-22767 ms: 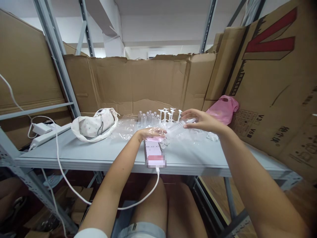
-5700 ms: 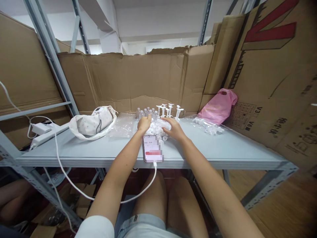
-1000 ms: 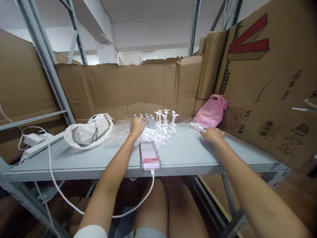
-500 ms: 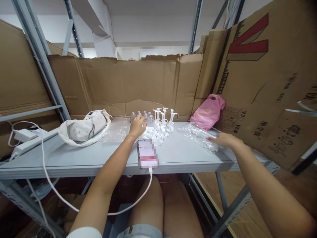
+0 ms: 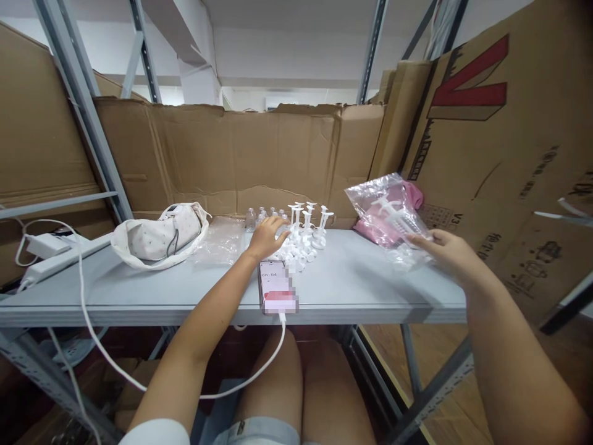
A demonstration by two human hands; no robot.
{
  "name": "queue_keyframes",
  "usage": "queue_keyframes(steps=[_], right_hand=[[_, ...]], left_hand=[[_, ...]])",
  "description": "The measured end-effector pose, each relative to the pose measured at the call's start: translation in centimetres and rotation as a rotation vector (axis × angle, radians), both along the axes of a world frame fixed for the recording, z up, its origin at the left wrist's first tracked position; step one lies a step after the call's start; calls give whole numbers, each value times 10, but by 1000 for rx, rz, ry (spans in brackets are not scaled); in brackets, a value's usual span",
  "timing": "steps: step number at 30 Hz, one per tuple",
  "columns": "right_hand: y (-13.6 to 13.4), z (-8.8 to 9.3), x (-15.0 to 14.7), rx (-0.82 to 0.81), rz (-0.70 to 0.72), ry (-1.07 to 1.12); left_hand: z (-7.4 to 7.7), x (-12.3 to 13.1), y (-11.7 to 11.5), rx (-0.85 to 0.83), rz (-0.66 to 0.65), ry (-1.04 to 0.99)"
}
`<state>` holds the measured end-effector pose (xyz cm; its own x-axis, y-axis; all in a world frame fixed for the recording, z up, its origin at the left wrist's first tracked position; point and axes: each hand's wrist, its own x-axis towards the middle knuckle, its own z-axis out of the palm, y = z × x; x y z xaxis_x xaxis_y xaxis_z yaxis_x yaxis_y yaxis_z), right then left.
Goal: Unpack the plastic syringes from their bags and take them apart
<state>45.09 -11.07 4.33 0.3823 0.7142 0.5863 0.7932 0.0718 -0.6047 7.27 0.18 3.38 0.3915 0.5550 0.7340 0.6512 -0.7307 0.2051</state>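
Note:
My right hand [image 5: 442,250] pinches the lower edge of a clear plastic bag [image 5: 386,210], lifted off the table at the right, with white pump-like parts inside. My left hand [image 5: 269,238] hovers over a heap of small white caps [image 5: 294,252], palm down, fingers apart, holding nothing that shows. Behind its fingers stand several small clear bottles [image 5: 262,214]. Several white pump pieces [image 5: 308,216] stand upright just right of them. Nearer the table's front edge lies a phone [image 5: 277,287] with a white cable plugged in.
A white cloth pouch [image 5: 162,235] and a flat clear bag [image 5: 220,241] lie on the table [image 5: 208,287] at the left, by a power strip [image 5: 65,262]. A pink bag [image 5: 375,232] sits behind the lifted bag. Cardboard [image 5: 241,148] walls the back and right.
My right hand has raised the clear bag from the table, in front of the pink bag. My left hand has shifted slightly right over the caps.

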Motion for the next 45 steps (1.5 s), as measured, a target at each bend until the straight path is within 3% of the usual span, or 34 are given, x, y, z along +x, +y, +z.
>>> queue_keyframes(steps=[2, 4, 9, 13, 18, 25, 32, 38, 45], right_hand=[[-6, 14, -23, -26, 163, 69], [-7, 23, -46, -66, 238, 2], [19, 23, -90, -54, 391, -99], [53, 16, -111, -5, 437, -62], [90, 12, -132, 68, 513, 19], [111, -16, -144, 142, 540, 199], [102, -30, -144, 215, 509, 220], [100, -34, -150, 229, 531, 177], [95, -35, -150, 207, 513, 104]], left_hand=[[3, 4, -8, 2, -38, -6], [4, 7, -14, 12, -58, -29], [4, 5, -16, 113, -65, -179], [5, -2, -9, 58, 101, -330], [4, -10, -4, -7, 331, -243], [0, -8, -6, 262, 165, -60], [-2, -7, -3, 441, 169, 43], [-5, 1, -1, 383, 29, 125], [-2, -2, 6, 283, 99, -133]])
